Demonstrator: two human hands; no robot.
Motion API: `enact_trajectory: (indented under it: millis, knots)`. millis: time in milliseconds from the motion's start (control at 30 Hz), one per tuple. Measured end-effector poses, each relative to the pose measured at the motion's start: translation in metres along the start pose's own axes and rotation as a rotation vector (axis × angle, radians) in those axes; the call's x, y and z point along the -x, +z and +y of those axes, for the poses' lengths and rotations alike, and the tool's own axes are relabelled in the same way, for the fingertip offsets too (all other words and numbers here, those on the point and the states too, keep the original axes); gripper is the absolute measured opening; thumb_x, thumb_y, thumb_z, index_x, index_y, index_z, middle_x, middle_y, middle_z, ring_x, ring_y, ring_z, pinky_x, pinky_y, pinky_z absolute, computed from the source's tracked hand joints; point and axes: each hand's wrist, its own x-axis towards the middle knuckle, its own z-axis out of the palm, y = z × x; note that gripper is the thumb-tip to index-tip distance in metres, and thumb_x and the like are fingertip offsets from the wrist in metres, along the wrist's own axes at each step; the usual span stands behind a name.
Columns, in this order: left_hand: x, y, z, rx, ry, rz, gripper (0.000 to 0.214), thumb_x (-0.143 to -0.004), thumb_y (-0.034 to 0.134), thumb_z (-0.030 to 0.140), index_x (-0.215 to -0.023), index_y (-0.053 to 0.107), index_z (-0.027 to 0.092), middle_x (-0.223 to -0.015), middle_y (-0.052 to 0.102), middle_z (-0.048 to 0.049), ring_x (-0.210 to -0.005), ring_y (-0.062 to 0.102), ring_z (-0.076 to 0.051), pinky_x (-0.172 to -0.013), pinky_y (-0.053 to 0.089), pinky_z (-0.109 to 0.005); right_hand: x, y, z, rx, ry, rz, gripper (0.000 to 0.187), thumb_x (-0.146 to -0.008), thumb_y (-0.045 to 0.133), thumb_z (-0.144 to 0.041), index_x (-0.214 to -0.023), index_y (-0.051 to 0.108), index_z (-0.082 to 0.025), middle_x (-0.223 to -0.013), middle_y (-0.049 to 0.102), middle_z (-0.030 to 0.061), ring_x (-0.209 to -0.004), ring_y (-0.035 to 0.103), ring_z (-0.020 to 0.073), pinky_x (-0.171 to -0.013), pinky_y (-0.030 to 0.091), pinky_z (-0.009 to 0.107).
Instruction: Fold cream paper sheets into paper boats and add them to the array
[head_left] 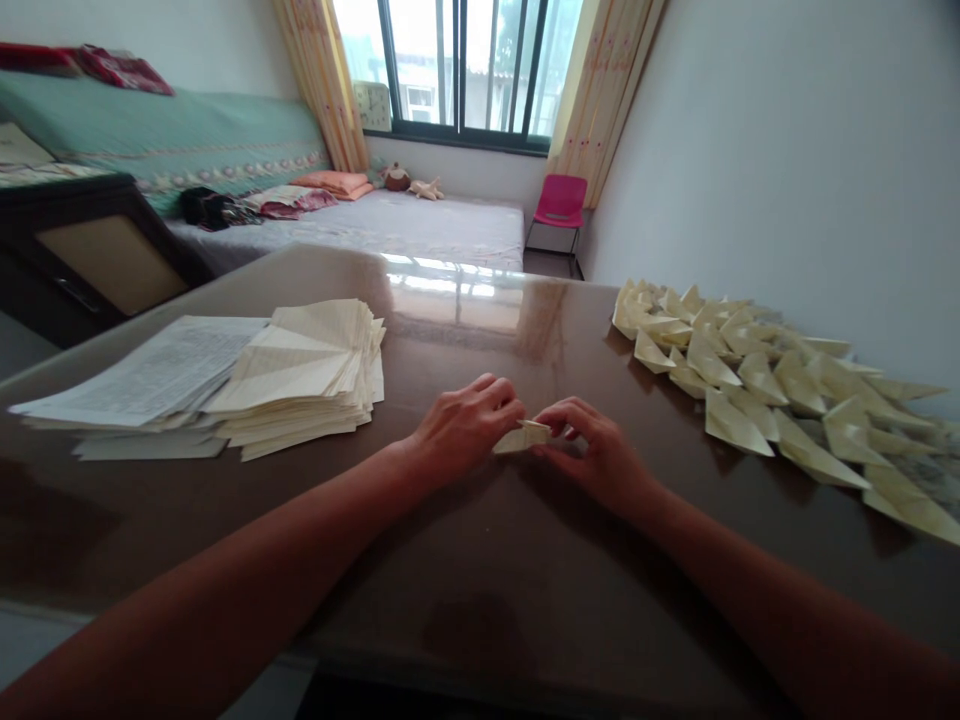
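Note:
Between my two hands, just above the middle of the brown table, is a small folded piece of cream paper [523, 438]. My left hand [471, 422] grips its left side with bent fingers, the knuckles up. From the other side my right hand [592, 448] pinches its right end between thumb and fingers. Parts of the folded paper are hidden behind the fingers. On the right of the table lie many folded paper boats [761, 385], crowded together. A thick stack of cream lined paper [296, 370] lies left of my hands.
White printed sheets [150, 370] lie beside the cream stack. The glossy brown table [450, 570] reflects the window [457, 65]. Beyond it are a bed [450, 225] and a pink chair [561, 203]. A dark cabinet [97, 250] stands at the left, and a white wall runs along the right.

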Motion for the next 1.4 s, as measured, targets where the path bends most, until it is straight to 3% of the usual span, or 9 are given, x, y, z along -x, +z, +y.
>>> enact_trajectory:
  millis: [100,233,367,500,633,733,967,1200,1400]
  knots:
    - [-0.001,0.004,0.004,0.083,-0.054,0.030,0.024,-0.097,0.042,0.035,-0.093,0.061,0.021,-0.096,0.060,-0.0026,-0.089,0.054,-0.014,-0.065,0.041,-0.021,0.000,0.003,0.004,0.072,-0.006,-0.036,0.023,-0.079,0.068,-0.028,-0.099,0.058,-0.021,-0.095,0.062,0.0033,-0.086,0.058,0.0173,-0.075,0.048,0.029]
    - [-0.002,0.009,0.011,0.205,-0.098,0.016,0.027,-0.098,0.038,0.038,-0.094,0.059,0.021,-0.095,0.060,-0.0021,-0.084,0.057,-0.012,-0.070,0.043,-0.021,0.000,0.003,0.006,0.104,-0.015,0.044,0.007,-0.086,0.059,-0.026,-0.091,0.057,-0.021,-0.087,0.064,0.0023,-0.080,0.058,0.0160,-0.073,0.045,0.027]
    - [-0.001,0.010,0.007,0.231,-0.108,-0.005,0.026,-0.098,0.037,0.037,-0.102,0.058,0.022,-0.102,0.060,-0.0024,-0.092,0.058,-0.014,-0.073,0.046,-0.022,0.002,-0.002,0.005,0.204,-0.102,0.114,0.004,-0.088,0.055,-0.024,-0.089,0.057,-0.021,-0.083,0.063,0.0023,-0.076,0.056,0.0149,-0.072,0.043,0.026]
    - [0.001,0.012,0.001,0.213,-0.019,0.016,0.023,-0.093,0.046,0.032,-0.112,0.056,0.023,-0.113,0.059,-0.0047,-0.104,0.054,-0.017,-0.085,0.046,-0.027,0.004,-0.008,0.000,0.547,-0.246,0.020,0.011,-0.088,0.049,-0.016,-0.089,0.060,-0.019,-0.088,0.063,0.0054,-0.084,0.054,0.0180,-0.078,0.037,0.031]
    - [0.002,0.013,0.001,0.168,0.117,-0.121,0.018,-0.092,0.044,0.024,-0.100,0.060,0.022,-0.102,0.061,-0.0035,-0.096,0.053,-0.016,-0.079,0.046,-0.024,0.004,-0.009,-0.005,0.722,-0.301,-0.119,0.015,-0.093,0.049,-0.022,-0.093,0.063,-0.018,-0.087,0.064,0.0060,-0.083,0.052,0.0186,-0.077,0.033,0.032]
    - [0.002,0.011,0.002,0.144,0.126,-0.205,0.022,-0.094,0.040,0.024,-0.093,0.062,0.022,-0.094,0.062,-0.0029,-0.091,0.054,-0.015,-0.072,0.046,-0.023,0.001,-0.011,-0.001,0.644,-0.299,-0.250,0.012,-0.091,0.052,-0.022,-0.093,0.064,-0.019,-0.089,0.064,0.0057,-0.087,0.052,0.0192,-0.078,0.035,0.032]
    - [0.002,0.005,0.004,0.156,0.126,-0.241,0.025,-0.094,0.042,0.027,-0.089,0.066,0.021,-0.091,0.061,-0.0045,-0.090,0.054,-0.017,-0.073,0.046,-0.026,-0.009,-0.029,0.020,0.138,-0.204,-0.398,0.015,-0.086,0.059,-0.022,-0.098,0.068,-0.022,-0.094,0.067,0.0037,-0.088,0.058,0.0160,-0.079,0.044,0.028]
    - [-0.002,0.016,-0.002,0.432,-0.087,-0.243,0.024,-0.092,0.049,0.033,-0.082,0.066,0.020,-0.083,0.062,-0.0007,-0.075,0.059,-0.012,-0.069,0.044,-0.021,-0.011,-0.026,0.028,-0.097,0.062,-0.369,0.022,-0.088,0.057,-0.035,-0.090,0.072,-0.019,-0.086,0.070,0.0018,-0.077,0.062,0.0147,-0.071,0.047,0.025]
    - [-0.003,0.022,0.006,0.333,-0.263,-0.239,0.024,-0.094,0.041,0.036,-0.094,0.061,0.023,-0.091,0.067,-0.0017,-0.082,0.063,-0.017,-0.072,0.046,-0.026,-0.008,-0.014,0.023,0.014,0.174,-0.252,0.018,-0.090,0.052,-0.032,-0.096,0.063,-0.019,-0.082,0.070,0.0002,-0.073,0.062,0.0143,-0.068,0.043,0.025]
